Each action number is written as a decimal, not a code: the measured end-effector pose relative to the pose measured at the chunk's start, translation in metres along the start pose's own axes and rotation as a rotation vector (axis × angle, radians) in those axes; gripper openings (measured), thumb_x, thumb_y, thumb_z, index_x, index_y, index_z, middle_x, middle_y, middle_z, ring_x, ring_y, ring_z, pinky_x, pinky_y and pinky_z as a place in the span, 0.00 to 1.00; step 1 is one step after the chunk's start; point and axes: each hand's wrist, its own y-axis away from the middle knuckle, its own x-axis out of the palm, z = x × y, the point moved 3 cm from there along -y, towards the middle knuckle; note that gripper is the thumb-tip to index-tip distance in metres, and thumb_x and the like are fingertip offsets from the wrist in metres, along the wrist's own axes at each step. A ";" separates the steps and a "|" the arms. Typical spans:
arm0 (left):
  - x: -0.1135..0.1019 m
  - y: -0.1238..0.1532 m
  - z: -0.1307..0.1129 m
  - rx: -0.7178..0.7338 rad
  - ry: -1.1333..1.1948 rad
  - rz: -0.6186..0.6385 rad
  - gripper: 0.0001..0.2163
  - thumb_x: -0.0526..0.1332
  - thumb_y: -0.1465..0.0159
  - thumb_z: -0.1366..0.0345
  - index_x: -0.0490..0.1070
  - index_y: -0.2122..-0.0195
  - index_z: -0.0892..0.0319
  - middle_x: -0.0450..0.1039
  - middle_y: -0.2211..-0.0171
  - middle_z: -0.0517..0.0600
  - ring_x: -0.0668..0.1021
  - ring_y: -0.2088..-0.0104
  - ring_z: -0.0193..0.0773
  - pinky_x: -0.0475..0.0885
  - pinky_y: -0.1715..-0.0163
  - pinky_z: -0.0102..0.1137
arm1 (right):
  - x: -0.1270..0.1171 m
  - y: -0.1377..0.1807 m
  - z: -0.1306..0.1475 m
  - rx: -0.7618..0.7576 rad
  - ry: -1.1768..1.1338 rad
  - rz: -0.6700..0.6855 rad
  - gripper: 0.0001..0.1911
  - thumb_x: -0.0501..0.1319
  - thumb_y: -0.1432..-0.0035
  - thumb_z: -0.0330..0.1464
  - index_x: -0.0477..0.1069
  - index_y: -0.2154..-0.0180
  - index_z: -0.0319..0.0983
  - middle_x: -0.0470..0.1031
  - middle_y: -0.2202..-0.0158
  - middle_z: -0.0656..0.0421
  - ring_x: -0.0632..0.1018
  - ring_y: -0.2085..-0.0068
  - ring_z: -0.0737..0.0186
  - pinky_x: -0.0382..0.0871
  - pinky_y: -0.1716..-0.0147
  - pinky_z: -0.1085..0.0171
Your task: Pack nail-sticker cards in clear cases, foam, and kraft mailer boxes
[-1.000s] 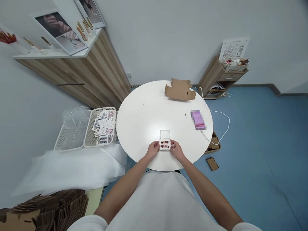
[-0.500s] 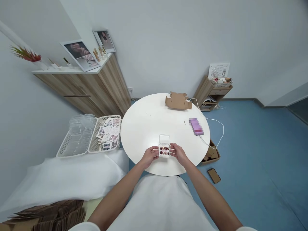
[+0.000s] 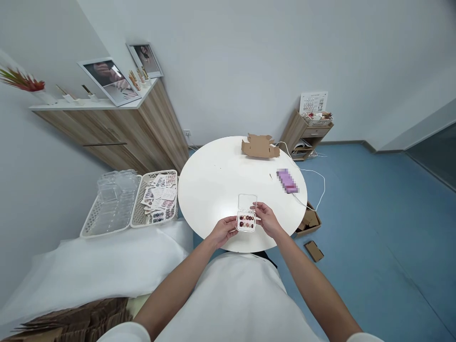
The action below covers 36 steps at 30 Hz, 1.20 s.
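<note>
Holding at lower centre: the left hand (image 3: 221, 232) has its grip clamped on the left edge of the clear case (image 3: 245, 221) | nails (image 3: 247, 218) sit in two rows | right hand (image 3: 268, 221) meets the right side by the raised lid (image 3: 247, 201), clasp unclear | cardboard box (image 3: 260, 146) rests on the surface (image 3: 206, 194), upper centre

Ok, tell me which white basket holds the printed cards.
The right-hand basket, beside the round table; the left-hand basket holds clear plastic packaging.
</note>
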 end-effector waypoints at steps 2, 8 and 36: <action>0.002 0.001 0.000 -0.002 0.009 -0.005 0.16 0.66 0.51 0.64 0.70 0.60 0.60 0.73 0.62 0.54 0.75 0.67 0.31 0.69 0.64 0.28 | 0.002 0.006 0.000 -0.015 -0.006 0.002 0.17 0.61 0.56 0.43 0.68 0.63 0.42 0.70 0.56 0.56 0.72 0.60 0.60 0.70 0.68 0.62; 0.007 0.000 -0.003 0.048 0.072 -0.027 0.15 0.64 0.49 0.65 0.70 0.59 0.60 0.72 0.61 0.54 0.75 0.65 0.32 0.70 0.63 0.28 | 0.007 0.014 -0.007 -0.044 -0.063 0.008 0.19 0.63 0.58 0.42 0.69 0.62 0.43 0.68 0.53 0.56 0.72 0.56 0.58 0.69 0.64 0.60; 0.010 0.011 -0.001 0.141 -0.348 -0.126 0.21 0.61 0.48 0.55 0.67 0.56 0.58 0.73 0.64 0.53 0.74 0.64 0.36 0.66 0.63 0.31 | -0.002 0.037 -0.038 -0.028 0.009 -0.155 0.19 0.64 0.59 0.40 0.67 0.65 0.38 0.73 0.71 0.57 0.75 0.68 0.62 0.69 0.63 0.59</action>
